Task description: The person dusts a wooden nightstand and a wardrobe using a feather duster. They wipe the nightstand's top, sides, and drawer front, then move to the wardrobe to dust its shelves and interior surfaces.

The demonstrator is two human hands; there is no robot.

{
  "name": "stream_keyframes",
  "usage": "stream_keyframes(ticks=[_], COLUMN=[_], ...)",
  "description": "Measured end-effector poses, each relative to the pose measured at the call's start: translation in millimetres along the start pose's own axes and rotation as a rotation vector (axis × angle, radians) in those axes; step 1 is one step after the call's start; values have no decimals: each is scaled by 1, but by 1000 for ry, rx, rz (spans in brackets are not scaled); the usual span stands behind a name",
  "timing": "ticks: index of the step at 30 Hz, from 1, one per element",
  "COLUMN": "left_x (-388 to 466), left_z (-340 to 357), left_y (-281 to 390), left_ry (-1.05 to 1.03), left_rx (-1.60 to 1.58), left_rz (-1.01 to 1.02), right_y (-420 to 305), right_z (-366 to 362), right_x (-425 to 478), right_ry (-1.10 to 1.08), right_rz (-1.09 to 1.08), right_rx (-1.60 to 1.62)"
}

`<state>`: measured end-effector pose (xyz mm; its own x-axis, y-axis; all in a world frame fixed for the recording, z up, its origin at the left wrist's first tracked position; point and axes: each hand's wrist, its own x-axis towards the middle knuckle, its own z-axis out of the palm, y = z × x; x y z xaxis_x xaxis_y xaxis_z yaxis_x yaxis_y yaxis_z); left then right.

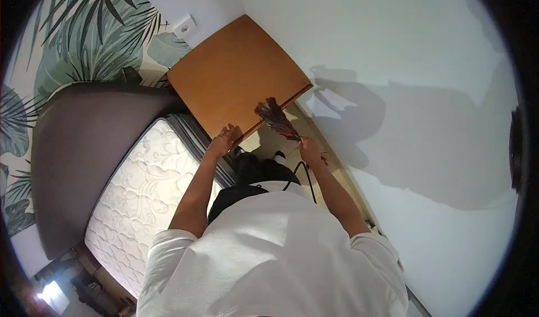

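Note:
A brown wooden bedside table (240, 68) stands in the corner before me, its flat top facing up. My right hand (309, 150) grips a dark red and black feather duster (276, 118) near the base of its feathers. The feathered head reaches over the table's front edge. More reddish wisps show behind my right wrist. At the table's near left corner is my left hand (225, 140), with its fingers bent at the edge. Whether it grips that edge is not clear.
On the left lies a bed with a white quilted mattress (143, 190) and a dark padded headboard (97, 148). A white wall (421, 127) runs along the right. A wall socket (184, 27) sits behind the table. A black looped cord (310, 180) hangs by my right forearm.

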<state>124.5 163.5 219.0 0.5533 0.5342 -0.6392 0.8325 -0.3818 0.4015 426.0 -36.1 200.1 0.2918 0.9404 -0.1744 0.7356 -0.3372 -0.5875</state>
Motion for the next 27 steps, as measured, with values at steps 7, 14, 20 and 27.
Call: stream_keyframes(ticks=[7, 14, 20, 27], left_x=[21, 28, 24, 25], left_z=[18, 12, -1, -6], left_y=[3, 4, 8, -14], left_ry=[13, 2, 15, -13], left_rx=[16, 21, 68, 40], left_rz=[26, 43, 45, 5], right_y=[-1, -11, -10, -44], right_z=[6, 7, 12, 5], right_x=[5, 4, 6, 19], right_ry=[-35, -80, -120, -165], right_rz=[58, 92, 138, 280], right_rx=[116, -25, 54, -83])
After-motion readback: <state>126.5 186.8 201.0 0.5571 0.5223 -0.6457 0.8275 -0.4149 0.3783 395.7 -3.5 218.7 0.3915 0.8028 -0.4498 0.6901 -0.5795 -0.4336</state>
